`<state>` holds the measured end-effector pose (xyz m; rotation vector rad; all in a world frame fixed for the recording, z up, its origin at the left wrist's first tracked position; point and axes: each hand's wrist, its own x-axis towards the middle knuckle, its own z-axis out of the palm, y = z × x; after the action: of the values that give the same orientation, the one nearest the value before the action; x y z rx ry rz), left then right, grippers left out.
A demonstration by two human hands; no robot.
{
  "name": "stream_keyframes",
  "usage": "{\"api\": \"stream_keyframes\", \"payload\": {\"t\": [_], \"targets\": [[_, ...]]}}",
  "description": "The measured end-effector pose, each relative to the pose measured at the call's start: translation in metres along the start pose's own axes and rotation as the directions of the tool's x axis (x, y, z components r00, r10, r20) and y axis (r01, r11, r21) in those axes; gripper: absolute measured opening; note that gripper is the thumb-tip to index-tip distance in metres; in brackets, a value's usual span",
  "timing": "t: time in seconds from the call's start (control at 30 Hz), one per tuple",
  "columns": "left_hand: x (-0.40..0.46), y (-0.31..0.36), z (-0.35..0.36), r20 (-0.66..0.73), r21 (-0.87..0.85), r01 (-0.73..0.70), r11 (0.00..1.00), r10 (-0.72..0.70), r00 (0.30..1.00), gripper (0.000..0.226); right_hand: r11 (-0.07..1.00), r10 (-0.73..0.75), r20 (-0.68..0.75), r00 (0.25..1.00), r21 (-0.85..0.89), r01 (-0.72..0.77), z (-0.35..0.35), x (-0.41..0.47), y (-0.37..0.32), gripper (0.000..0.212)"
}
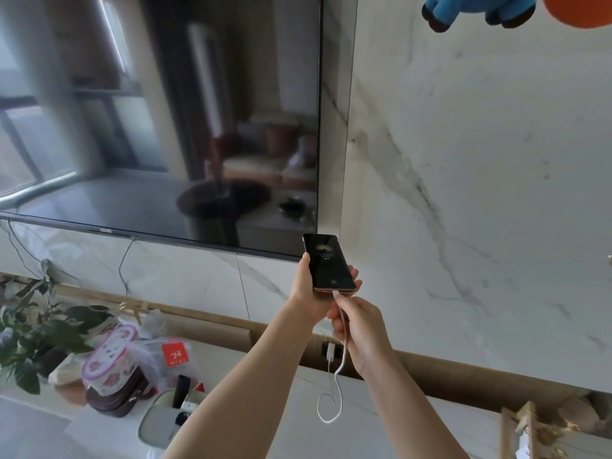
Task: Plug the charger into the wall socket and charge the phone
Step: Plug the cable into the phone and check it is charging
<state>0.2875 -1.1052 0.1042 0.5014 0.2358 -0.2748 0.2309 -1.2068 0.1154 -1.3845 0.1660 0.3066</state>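
Observation:
A black phone (pixel 328 261) is held up in front of the marble wall, its screen lit with a small symbol. My left hand (pixel 306 288) grips it from the left side and beneath. My right hand (pixel 359 329) pinches the white cable (pixel 344 346) just below the phone, and the cable's plug sits in the phone's bottom port. The cable drops in a loop over the counter and runs up to a white charger (pixel 330 353) seated in a dark wall socket (pixel 326 348) on the wooden strip behind the counter.
A large dark TV (pixel 165 120) hangs on the wall to the left. On the white counter (pixel 281 422) stand a plant (pixel 36 332), a floral box on a dark bag (pixel 111 366), plastic bags and a tray (pixel 162 422). Plush toys (pixel 480 9) hang top right.

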Motion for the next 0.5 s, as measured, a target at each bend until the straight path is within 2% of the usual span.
{"api": "stream_keyframes", "payload": {"t": [0.1,0.23,0.33,0.5], "targets": [[-0.004,0.001,0.001,0.008,0.113,-0.005,0.994,0.004,1.000,0.070,0.999,0.020,-0.026,0.999,0.032,-0.019,-0.004,0.004,0.001,0.016],[-0.009,0.001,0.004,0.010,0.266,-0.030,0.963,0.028,1.000,0.065,0.979,0.046,-0.019,0.999,0.199,-0.042,-0.014,0.009,0.000,0.025],[-0.011,0.005,0.007,0.008,0.306,-0.036,0.951,0.035,0.999,0.060,0.951,-0.020,-0.012,1.000,0.310,0.023,-0.018,0.011,-0.006,0.027],[-0.010,0.010,0.011,0.050,0.295,-0.083,0.952,0.071,0.996,0.055,0.932,-0.118,0.053,0.992,0.351,0.092,-0.021,0.017,-0.022,0.024]]}}
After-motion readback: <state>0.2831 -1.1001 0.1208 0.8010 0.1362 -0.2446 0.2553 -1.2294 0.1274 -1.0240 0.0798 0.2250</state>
